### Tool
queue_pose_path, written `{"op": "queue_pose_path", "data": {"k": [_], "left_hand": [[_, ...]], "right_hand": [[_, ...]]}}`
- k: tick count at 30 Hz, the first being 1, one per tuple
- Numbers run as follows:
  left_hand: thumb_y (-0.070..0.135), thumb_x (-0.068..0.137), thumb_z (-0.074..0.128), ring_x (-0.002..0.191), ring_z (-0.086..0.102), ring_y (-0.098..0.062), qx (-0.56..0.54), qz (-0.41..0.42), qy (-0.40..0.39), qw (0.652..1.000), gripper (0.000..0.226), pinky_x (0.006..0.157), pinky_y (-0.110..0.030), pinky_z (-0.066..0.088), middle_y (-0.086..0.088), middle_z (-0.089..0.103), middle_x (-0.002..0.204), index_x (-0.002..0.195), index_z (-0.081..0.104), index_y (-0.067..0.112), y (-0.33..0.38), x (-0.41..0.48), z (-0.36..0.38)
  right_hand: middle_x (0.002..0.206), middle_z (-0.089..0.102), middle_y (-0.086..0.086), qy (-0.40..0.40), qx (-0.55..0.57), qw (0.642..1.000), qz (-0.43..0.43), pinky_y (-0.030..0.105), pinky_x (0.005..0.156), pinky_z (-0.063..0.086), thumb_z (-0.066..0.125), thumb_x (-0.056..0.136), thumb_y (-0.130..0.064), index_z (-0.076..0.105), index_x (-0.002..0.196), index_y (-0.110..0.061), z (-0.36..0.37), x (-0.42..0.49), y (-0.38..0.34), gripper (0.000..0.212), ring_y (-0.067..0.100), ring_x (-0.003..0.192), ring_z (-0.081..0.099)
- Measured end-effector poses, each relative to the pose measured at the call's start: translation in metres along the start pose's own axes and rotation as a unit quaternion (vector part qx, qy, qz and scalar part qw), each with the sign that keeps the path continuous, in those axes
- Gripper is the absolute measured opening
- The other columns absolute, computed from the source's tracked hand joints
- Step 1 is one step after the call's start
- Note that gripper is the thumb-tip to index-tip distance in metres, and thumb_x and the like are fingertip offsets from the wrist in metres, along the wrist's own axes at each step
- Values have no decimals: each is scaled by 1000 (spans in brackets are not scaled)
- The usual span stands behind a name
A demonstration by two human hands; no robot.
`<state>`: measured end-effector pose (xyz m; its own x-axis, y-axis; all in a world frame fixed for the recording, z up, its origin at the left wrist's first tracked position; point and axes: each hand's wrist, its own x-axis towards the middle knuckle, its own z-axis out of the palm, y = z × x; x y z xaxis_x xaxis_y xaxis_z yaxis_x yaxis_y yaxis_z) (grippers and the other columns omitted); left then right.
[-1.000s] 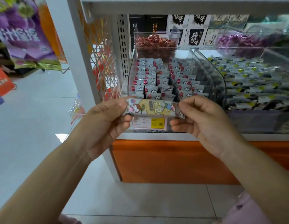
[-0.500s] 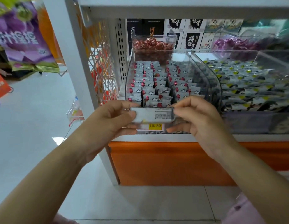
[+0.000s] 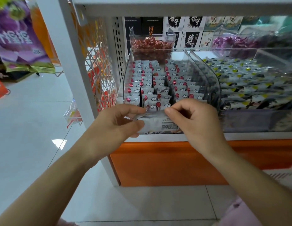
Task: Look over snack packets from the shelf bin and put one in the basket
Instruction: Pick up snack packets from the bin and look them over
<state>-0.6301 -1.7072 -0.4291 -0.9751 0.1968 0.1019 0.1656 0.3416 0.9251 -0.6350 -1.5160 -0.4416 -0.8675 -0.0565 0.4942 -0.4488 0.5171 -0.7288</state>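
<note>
Two pinches: left hand (image 3: pixel 114 123) and right hand (image 3: pixel 197 123) fingers (image 3: pixel 173 110) at snack packet (image 3: pixel 158 123) ends.

light: bright, even | glare: floor (image 3: pixel 59 142) patch | blur: soft toward right | edges: bowed

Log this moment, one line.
step: inspecting | left hand: pinches silvery rectangular snack packet | right hand: pinches its other end | print side shown, before clear plastic shelf bin

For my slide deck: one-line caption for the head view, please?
Left hand and right hand pinch a snack packet, text side up, before the clear shelf bin.
</note>
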Motion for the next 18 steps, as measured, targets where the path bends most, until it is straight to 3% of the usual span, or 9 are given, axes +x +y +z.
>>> {"op": "queue_pose_path", "data": {"k": [3,5,8,14,18], "left_hand": [[25,80,67,74,66,-3,1,4,19,1000,7,58,-16,54,12,69,81,84,70,29,2,1,4],[24,81,65,70,65,-4,9,5,23,1000,8,52,-14,51,7,69,77,77,72,24,2,2,2],[25,82,64,68,66,-10,24,9,30,999,16,50,-12,49,-1,70,75,72,74,17,3,3,-4],[25,81,62,64,66,-3,76,37,16,996,15,46,-8,46,19,70,72,70,73,26,5,3,-12],[24,85,57,64,65,-1,68,55,30,996,19,48,-7,46,6,70,76,76,72,17,6,4,-11]], "right_hand": [[61,59,-3,-3,-20,999,-30,17,53,40,63,87,-18,66,72,-7,2,-2,-2,19,10,62,54],[60,57,-8,-12,-16,999,-34,15,53,39,63,87,-19,66,72,-10,3,-2,-3,17,6,60,52],[62,57,-11,-29,-7,999,-32,14,53,39,63,87,-20,67,75,-12,3,-3,-4,14,5,60,52],[63,57,-15,-56,3,998,-23,8,55,39,62,87,-20,69,80,-13,4,-3,-3,12,-4,62,54],[59,56,-10,-47,20,999,-19,11,52,38,61,88,-21,68,77,-12,4,-2,-1,16,0,58,53]]}}
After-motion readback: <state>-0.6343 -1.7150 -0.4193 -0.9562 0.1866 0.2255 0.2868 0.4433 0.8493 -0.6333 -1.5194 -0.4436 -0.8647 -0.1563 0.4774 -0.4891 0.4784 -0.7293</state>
